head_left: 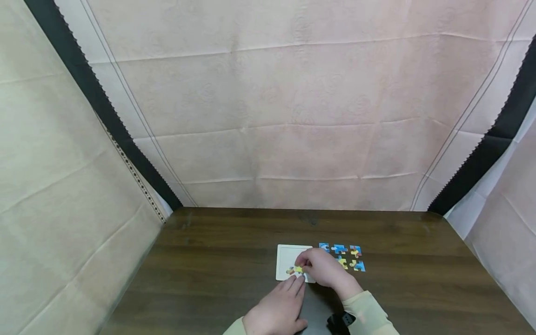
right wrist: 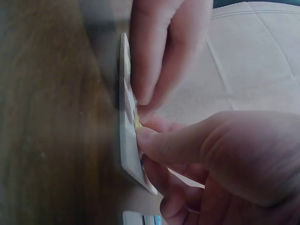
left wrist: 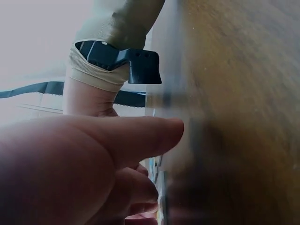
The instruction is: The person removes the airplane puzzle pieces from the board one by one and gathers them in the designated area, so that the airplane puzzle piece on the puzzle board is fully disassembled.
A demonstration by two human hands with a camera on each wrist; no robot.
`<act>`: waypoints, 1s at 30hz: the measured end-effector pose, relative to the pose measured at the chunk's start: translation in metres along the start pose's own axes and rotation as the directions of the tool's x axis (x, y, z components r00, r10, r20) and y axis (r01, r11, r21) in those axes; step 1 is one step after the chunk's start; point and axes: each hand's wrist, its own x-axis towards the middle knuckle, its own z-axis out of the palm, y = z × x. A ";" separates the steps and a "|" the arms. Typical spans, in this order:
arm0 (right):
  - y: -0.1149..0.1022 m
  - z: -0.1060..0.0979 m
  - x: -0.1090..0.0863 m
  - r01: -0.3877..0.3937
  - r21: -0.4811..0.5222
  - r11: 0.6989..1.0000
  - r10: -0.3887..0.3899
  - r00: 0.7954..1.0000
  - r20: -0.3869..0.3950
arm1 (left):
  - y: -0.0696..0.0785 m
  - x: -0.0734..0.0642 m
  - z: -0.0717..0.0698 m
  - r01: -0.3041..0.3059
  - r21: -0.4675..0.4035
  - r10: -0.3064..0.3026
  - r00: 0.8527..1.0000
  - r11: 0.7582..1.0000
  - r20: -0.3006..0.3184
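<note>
A white square puzzle tray (head_left: 289, 254) lies on the table, with a few yellow and multicoloured jigsaw pieces at its near side. My right hand (head_left: 325, 270) reaches over the tray's right side, thumb and fingertips pinching a yellow puzzle piece (head_left: 298, 269) down at the tray. In the right wrist view that yellow piece (right wrist: 137, 120) shows only as a sliver by the thumb tip. My left hand (head_left: 279, 306) rests at the tray's near edge, its fingers extended and fingertips touching there. The left wrist view shows its thumb (left wrist: 145, 136) stretched out, apart from the fingers.
Several loose blue and yellow puzzle pieces (head_left: 339, 249) lie right of the tray, partly hidden by the right hand. The brown wooden table (head_left: 209, 260) ends at a back edge against pale cloth walls (head_left: 293, 116). A black wrist device (head_left: 346, 319) sits on the right sleeve.
</note>
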 end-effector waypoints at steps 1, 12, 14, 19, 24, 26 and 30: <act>0.000 0.000 0.000 -0.001 0.001 1.000 0.001 1.000 0.003 | 0.000 0.000 0.000 -0.005 -0.006 0.005 1.000 1.000 0.010; -0.003 -0.001 -0.001 0.016 -0.001 1.000 -0.016 1.000 0.023 | -0.001 0.002 0.000 -0.032 -0.010 0.033 0.999 0.999 0.038; -0.004 -0.001 -0.001 0.014 0.005 1.000 -0.014 1.000 0.025 | -0.002 0.003 0.000 -0.033 -0.023 0.034 0.998 0.999 0.045; -0.006 -0.002 -0.002 0.004 0.015 1.000 -0.004 1.000 0.030 | -0.003 0.004 0.001 -0.037 -0.039 0.039 0.998 0.999 0.052; -0.006 0.000 -0.001 0.004 -0.004 1.000 -0.003 1.000 0.027 | -0.005 0.005 0.000 -0.036 -0.060 0.040 0.997 0.998 0.067; -0.005 0.001 0.000 0.004 -0.013 1.000 -0.004 1.000 0.025 | -0.005 0.005 0.001 -0.037 -0.057 0.041 0.997 0.998 0.068; -0.005 0.001 0.000 0.020 0.006 1.000 -0.020 1.000 0.017 | -0.005 0.004 0.000 -0.041 -0.038 0.043 0.997 0.998 0.060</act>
